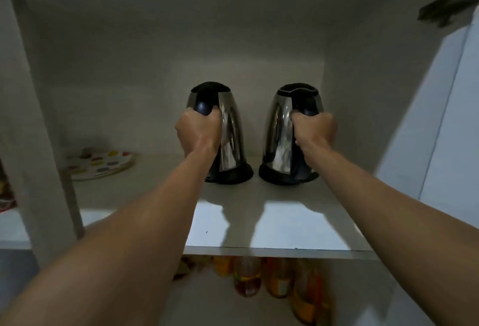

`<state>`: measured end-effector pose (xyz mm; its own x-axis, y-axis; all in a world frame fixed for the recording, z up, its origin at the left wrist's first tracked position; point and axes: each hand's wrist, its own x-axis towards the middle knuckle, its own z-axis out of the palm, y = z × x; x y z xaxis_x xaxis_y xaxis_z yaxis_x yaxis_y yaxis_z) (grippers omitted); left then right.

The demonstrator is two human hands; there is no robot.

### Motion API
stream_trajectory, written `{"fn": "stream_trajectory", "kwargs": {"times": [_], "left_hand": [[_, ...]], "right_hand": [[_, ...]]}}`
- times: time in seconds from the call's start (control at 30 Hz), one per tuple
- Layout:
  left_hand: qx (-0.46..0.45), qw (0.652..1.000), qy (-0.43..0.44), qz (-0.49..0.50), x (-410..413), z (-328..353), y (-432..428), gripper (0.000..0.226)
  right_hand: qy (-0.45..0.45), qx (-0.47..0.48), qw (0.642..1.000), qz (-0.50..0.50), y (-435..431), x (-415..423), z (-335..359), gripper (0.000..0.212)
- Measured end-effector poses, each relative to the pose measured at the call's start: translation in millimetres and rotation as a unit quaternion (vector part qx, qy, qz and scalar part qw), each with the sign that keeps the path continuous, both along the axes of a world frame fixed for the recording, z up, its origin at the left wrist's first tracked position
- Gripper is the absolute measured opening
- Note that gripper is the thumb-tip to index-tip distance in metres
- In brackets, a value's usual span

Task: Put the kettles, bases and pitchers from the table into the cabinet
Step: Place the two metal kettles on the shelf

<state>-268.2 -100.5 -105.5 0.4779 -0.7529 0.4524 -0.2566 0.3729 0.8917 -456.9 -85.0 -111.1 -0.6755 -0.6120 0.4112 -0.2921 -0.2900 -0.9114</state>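
Two steel kettles with black lids stand upright side by side on the white cabinet shelf [272, 224], each on a black round base. My left hand [198, 132] grips the black handle of the left kettle [232, 129]. The handle of the right kettle [278, 134] is held in my right hand [315, 131]. The left base [233, 176] and the right base [267, 174] both rest flat on the shelf. Both forearms reach in from the bottom of the view.
A plate with coloured dots [103, 163] lies on the shelf at the left. A white upright post [33, 118] stands at the left, and the cabinet side wall [388, 92] at the right. Bottles with orange and amber contents [261, 276] fill the shelf below.
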Motion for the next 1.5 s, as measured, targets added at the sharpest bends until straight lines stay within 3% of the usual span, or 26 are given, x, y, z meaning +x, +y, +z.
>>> {"fn": "stream_trajectory", "kwargs": {"times": [0.17,0.5,0.8,1.07,1.23,1.4,1.5], "left_hand": [[0.012,0.999,-0.041,-0.016,-13,-13,-68,0.031],[0.004,0.999,-0.033,-0.037,-24,-42,-142,0.034],[0.017,0.996,-0.059,-0.057,-37,-43,-144,0.028],[0.034,0.996,-0.071,-0.049,-39,-54,-133,0.029],[0.048,0.994,-0.071,-0.063,-34,-58,-128,0.037],[0.109,0.987,-0.106,-0.044,-28,-104,-129,0.072],[0.128,0.982,-0.084,-0.108,-25,-130,-128,0.060]], "right_hand": [[-0.004,0.016,1.000,-0.018,-62,-13,-13,0.023],[-0.008,0.022,0.999,-0.031,-126,-24,-37,0.024],[0.010,0.057,0.998,0.020,-125,-36,-30,0.019],[0.008,0.056,0.997,0.061,-105,-33,-39,0.028],[0.012,0.066,0.997,0.045,-106,-30,-43,0.012],[0.023,0.123,0.992,-0.025,-96,-21,-96,0.045],[0.017,0.179,0.983,-0.048,-95,-19,-128,0.063]]}}
